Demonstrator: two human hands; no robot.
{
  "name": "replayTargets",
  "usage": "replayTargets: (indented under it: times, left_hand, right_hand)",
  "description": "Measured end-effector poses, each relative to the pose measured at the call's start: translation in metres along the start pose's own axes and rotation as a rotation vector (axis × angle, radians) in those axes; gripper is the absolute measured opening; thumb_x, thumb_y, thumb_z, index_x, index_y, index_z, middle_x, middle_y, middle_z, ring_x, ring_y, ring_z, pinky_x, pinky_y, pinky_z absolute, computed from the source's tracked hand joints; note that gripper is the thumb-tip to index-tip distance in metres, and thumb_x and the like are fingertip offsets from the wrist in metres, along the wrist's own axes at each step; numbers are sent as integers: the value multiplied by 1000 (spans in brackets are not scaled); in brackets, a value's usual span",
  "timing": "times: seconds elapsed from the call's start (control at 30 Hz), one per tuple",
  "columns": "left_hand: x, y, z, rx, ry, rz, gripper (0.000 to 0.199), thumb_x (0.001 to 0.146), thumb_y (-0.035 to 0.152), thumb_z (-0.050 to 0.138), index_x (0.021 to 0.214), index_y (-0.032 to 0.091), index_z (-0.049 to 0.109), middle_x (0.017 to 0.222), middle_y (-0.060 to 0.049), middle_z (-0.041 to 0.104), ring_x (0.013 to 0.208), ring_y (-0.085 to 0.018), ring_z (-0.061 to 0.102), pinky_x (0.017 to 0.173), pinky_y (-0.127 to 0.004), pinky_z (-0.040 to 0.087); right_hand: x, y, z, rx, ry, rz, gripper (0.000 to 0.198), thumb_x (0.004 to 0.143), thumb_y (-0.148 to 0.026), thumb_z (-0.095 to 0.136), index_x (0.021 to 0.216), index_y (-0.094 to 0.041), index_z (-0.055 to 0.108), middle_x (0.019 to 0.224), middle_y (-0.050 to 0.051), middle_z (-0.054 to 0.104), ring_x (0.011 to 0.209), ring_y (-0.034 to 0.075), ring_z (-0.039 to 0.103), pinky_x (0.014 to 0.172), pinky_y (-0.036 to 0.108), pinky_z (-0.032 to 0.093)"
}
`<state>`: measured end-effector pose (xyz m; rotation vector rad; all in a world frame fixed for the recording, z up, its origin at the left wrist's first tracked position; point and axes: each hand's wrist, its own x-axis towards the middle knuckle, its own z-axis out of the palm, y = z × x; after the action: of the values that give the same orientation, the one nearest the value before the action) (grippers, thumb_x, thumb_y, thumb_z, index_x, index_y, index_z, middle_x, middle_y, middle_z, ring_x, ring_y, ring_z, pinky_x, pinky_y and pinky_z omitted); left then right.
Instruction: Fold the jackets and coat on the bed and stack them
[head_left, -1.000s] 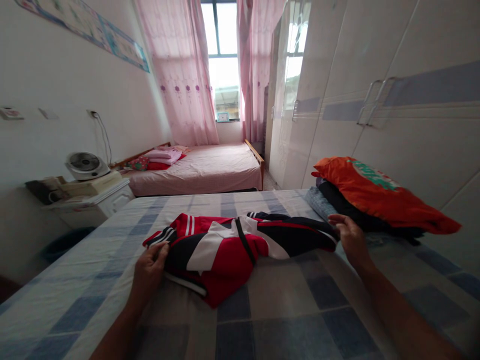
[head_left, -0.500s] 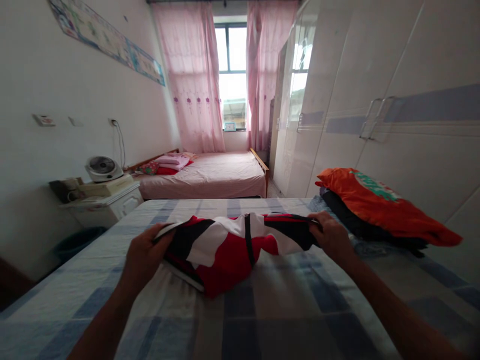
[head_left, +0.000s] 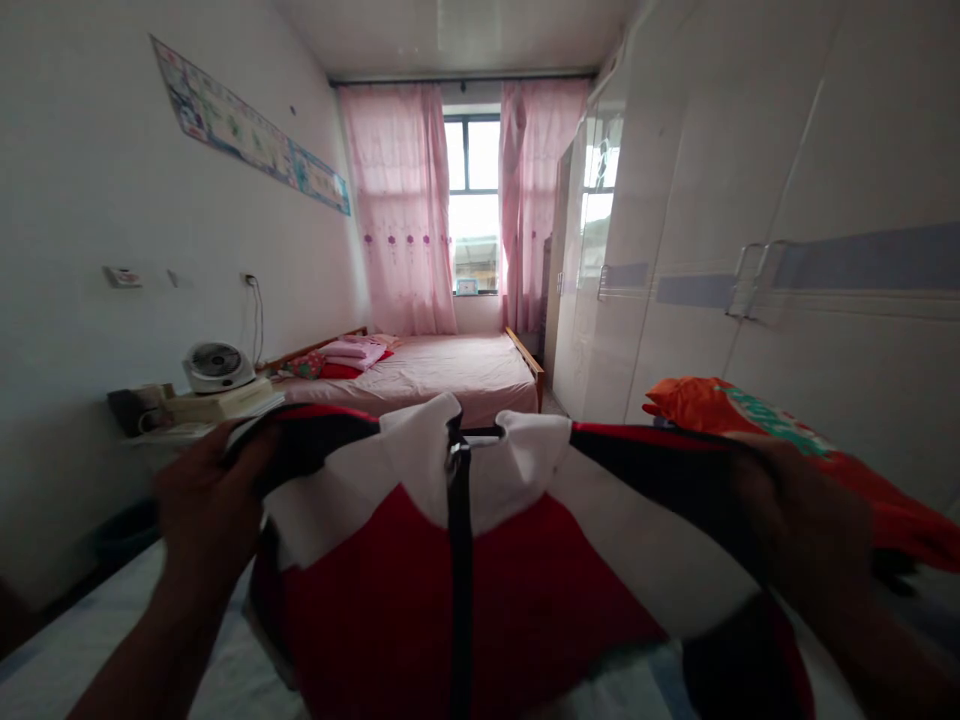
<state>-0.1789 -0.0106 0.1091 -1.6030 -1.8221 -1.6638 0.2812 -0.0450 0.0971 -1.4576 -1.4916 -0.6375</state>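
Observation:
A red, white and black zip-up jacket (head_left: 360,590) hangs stretched between my hands, its collar at the top and a black zip running down the middle. My left hand (head_left: 214,500) is closed on one shoulder. The other shoulder is gripped by my right hand (head_left: 795,510), whose fingers are dark and blurred. Beneath the jacket lies a bed with a blue and white checked sheet (head_left: 97,630), partly covered from view. The jacket's lower end runs past the bottom of the picture.
An orange garment (head_left: 750,420) tops a pile at the right, by the white wardrobe (head_left: 675,350). A small fan (head_left: 219,368) stands on a cabinet at the left. Further back is a second bed (head_left: 457,365) below pink curtains (head_left: 397,200).
Both hands have lifted the jacket off the bed and nearer to me, spreading wider apart. The jacket has opened out from a bunched shape. The view has tilted up.

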Motion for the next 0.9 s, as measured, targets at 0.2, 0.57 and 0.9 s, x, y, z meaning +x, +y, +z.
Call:
replayTargets:
  times: [0.2, 0.57, 0.9]
  left_hand:
    - [42, -28, 141, 99, -247, -32, 45, 77, 40, 43, 104, 9, 61, 97, -14, 66, 94, -28, 61, 85, -39, 46]
    - [-92, -96, 80, 71, -809, 13, 38, 82, 54, 45, 90, 24, 67, 101, -4, 67, 96, -22, 62, 87, -31, 48]
    - [-104, -95, 56, 78, -1025, 296, 51, 55, 51, 77, 99, 26, 68, 130, -10, 52, 118, -33, 47, 97, -41, 41]
  right_hand:
    - [31, 16, 139, -54, -288, 84, 37, 88, -36, 35, 112, -15, 54, 103, 14, 63, 94, 27, 59, 78, 36, 43]
    - [-105, 3, 132, 435, -1140, 241, 14, 77, -28, 48, 72, -19, 56, 68, -1, 61, 66, 13, 56, 57, 24, 36]
    - [-143, -40, 151, 1011, -1047, 747, 48, 55, -37, 62, 98, -18, 54, 95, 10, 65, 87, 25, 63, 70, 34, 51]
